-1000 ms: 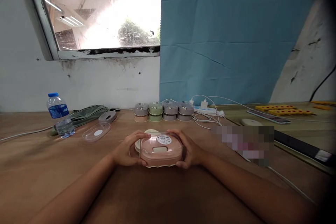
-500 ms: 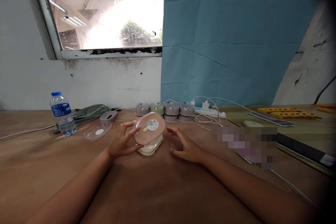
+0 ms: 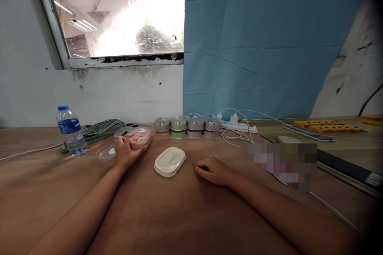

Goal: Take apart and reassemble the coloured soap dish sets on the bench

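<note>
Head | pinching pink box [image 3: 143,134] in left hand [image 3: 126,153], toward back edge of desk [image 3: 176,215] | curling right hand [image 3: 216,170] loosely, seemingly empty | likely light, stiff, slick: grip opposite sides

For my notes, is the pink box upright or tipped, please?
Upright: the pink box, held by the left hand, has its labelled top facing up.

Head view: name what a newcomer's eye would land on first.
Probably the large blue sheet on the wall, right of the glaring window. Next, the cream piece on the brown tabletop, left of the right hand. Farther left, the left hand holds a pink box.
</note>
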A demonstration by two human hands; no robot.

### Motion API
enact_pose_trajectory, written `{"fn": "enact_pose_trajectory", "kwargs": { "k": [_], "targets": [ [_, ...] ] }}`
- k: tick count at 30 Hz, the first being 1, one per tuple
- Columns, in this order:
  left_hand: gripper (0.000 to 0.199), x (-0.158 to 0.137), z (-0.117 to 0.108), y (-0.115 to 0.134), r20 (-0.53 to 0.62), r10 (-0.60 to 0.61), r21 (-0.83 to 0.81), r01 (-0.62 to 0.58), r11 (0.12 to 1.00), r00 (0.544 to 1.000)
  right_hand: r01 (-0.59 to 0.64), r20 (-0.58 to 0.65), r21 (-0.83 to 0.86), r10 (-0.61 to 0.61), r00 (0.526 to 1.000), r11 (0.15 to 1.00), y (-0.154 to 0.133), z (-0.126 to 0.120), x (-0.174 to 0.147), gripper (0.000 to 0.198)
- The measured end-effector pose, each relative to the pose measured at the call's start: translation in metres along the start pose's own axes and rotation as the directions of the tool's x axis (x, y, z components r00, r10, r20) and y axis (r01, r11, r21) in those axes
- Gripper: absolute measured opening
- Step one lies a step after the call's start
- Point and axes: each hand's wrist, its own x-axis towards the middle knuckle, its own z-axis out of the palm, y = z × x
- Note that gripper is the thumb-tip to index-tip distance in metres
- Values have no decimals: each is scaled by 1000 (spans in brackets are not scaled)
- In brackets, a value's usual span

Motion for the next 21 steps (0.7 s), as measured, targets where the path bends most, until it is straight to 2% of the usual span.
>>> {"fn": "enact_pose_trajectory", "kwargs": {
  "k": [5,10,16,21],
  "targets": [
    [62,-1,2,5,69,-34,170,22,985,997,-23,-6,5,24,1000,1000,2,4,2,22],
    [59,-4,2,11,91,56,291,-81,953,994,-24,-8,13,25,1000,1000,2,4,2,25],
    [59,-8,1,17,241,57,374,-146,916,969,-19,8,24,19,1000,1000,2,4,2,24],
    [54,-6,-8,24,206,168,404,-240,883,964,-32,8,22,32,999,999,1,3,1,22]
  ]
}}
